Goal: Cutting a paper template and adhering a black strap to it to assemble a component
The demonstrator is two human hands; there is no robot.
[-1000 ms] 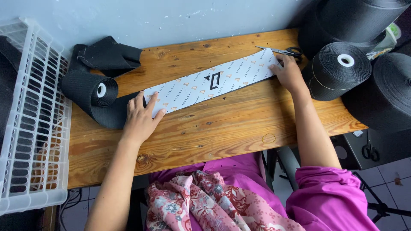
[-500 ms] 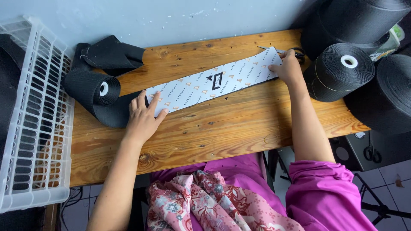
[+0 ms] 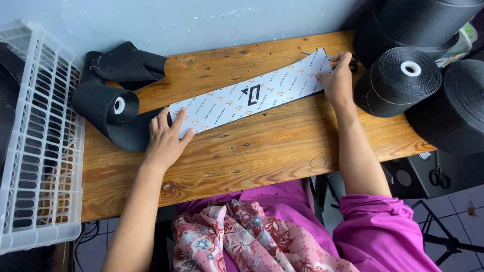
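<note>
**Printed template held flat over black webbing, both ends pinned**

We found the long white printed template (image 3: pixel 252 95) lying diagonally across the wooden table (image 3: pixel 282 146), over a length of black webbing drawn off the small roll (image 3: pixel 108 108) at the table's left end. A dark edge of webbing showed along the template's lower side near its right end.

The left hand (image 3: pixel 166 141) rested palm down on the template's lower left end, fingers spread and pressed flat against it. The right hand (image 3: pixel 338 78) sat at the upper right end, its fingers curled over that edge; we could not tell whether they pinched the template or merely pressed on it. Scissor handles (image 3: pixel 353 63) showed just beyond the right hand, partly hidden by it.

In our judgement, good practice at this step called for even downward pressure at both ends, so that the template neither bowed nor slid, and for its long edges to run parallel with the webbing beneath.

Also noted: large black webbing rolls (image 3: pixel 398 80) at the right, folded black cloth (image 3: pixel 128 63) at the back left, and a white plastic basket (image 3: pixel 30 146) beside the table.
</note>
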